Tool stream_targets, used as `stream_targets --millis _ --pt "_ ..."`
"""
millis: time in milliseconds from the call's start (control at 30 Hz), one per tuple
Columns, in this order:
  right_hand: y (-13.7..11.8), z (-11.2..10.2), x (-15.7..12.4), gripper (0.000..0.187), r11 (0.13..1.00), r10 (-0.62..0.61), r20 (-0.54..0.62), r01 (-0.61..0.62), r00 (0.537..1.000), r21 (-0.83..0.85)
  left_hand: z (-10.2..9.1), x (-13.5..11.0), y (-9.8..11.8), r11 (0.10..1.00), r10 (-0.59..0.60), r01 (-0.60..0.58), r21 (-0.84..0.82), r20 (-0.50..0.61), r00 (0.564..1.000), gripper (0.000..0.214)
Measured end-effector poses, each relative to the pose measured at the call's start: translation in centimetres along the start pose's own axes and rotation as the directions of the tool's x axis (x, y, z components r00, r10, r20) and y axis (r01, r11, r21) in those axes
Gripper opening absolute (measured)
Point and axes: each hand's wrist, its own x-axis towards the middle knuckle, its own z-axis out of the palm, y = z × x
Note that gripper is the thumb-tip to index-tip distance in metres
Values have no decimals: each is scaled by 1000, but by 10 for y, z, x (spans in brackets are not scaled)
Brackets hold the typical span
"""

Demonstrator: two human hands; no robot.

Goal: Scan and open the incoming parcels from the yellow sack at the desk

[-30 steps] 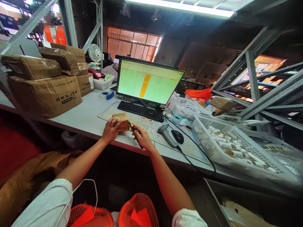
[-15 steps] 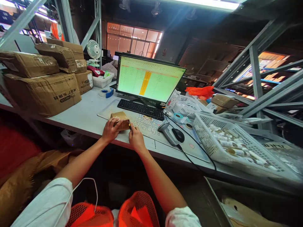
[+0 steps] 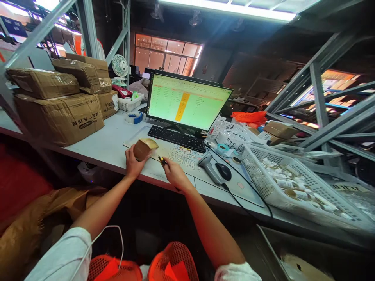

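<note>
Here we are at the bench, and our eyes go straight to the left hand (image 3: 134, 164), its fingers curled round a small brown package (image 3: 143, 149) and tipping it up on edge just over the desk mat (image 3: 187, 166). That tilt, we'd judge, turns one face toward the person and keeps the package in easy view. Right beside it, the right hand (image 3: 175, 174) is nearly closed, pinching a slim black-and-yellow tool (image 3: 162, 160) with its yellow end poking forward; from this angle we can't tell whether that's a marker or a small cutter. The two hands are working close together, just apart, in front of the keyboard (image 3: 176, 139). Just to the right lies a corded barcode scanner (image 3: 211, 169) beside a mouse (image 3: 223, 171), both apparently kept within a short reach. Further right, a white plastic basket (image 3: 281, 183) full of small rolls (image 3: 288, 187) sits close at hand too, while the taped cardboard cartons (image 3: 58, 119) are stacked well off to the left, seemingly to leave the mat free for the hands.
</note>
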Motion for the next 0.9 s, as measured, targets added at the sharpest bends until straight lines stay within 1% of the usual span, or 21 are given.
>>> stream_targets --millis 33,67,100,133,167,200,233,267,333,400,467,533,600,667,733,800,900 --pt "6 -6 0 45 993 36 20 -38 999 108 -1 3 -2 995 -89 90 -30 34 995 84" --pt "13 -13 -1 43 970 93 50 -102 994 220 -1 7 -4 986 -156 161 -45 107 982 87" --pt "20 -20 -1 42 927 155 84 -174 984 332 -2 10 -6 978 -188 201 -44 213 959 87" --pt "28 -27 0 39 866 210 116 -239 971 440 -2 13 -8 977 -184 208 -37 335 924 87" --pt "37 -35 0 36 796 253 139 -287 958 533 -2 16 -9 981 -161 193 -26 446 880 87" --pt "45 -42 1 30 729 286 152 -318 946 606 -2 18 -10 987 -129 162 -16 531 837 87" --pt "52 -49 2 24 677 312 154 -333 938 656 -2 19 -11 992 -97 126 -8 587 804 87" --pt "59 -55 4 19 646 329 148 -336 933 685 -2 20 -11 996 -68 91 -6 619 783 89" --pt "70 -64 6 19 637 343 124 -328 931 698 -2 20 -10 999 -11 40 -30 649 761 94" --pt "76 -67 7 23 641 333 137 -331 933 692 -4 19 -10 995 68 1 -103 660 748 99" --pt "77 -65 8 26 639 310 187 -350 932 685 -5 18 -12 982 146 -27 -187 661 736 100" --pt "76 -60 7 31 650 260 256 -365 931 667 -6 18 -13 971 192 -43 -236 656 730 101" --pt "73 -54 4 38 670 189 304 -349 934 656 -6 17 -15 968 208 -57 -245 653 728 108" --pt "68 -49 0 44 685 128 305 -306 944 661 -6 17 -16 967 221 -81 -240 646 731 112" --pt "65 -45 -6 47 696 104 276 -268 956 666 -5 16 -16 966 236 -110 -233 632 738 107" --pt "62 -42 -13 47 709 95 273 -257 957 657 -5 15 -17 969 234 -126 -212 621 748 96" --pt "60 -39 -24 48 714 78 298 -262 951 649 -6 13 -19 972 233 -156 -175 633 738 87"
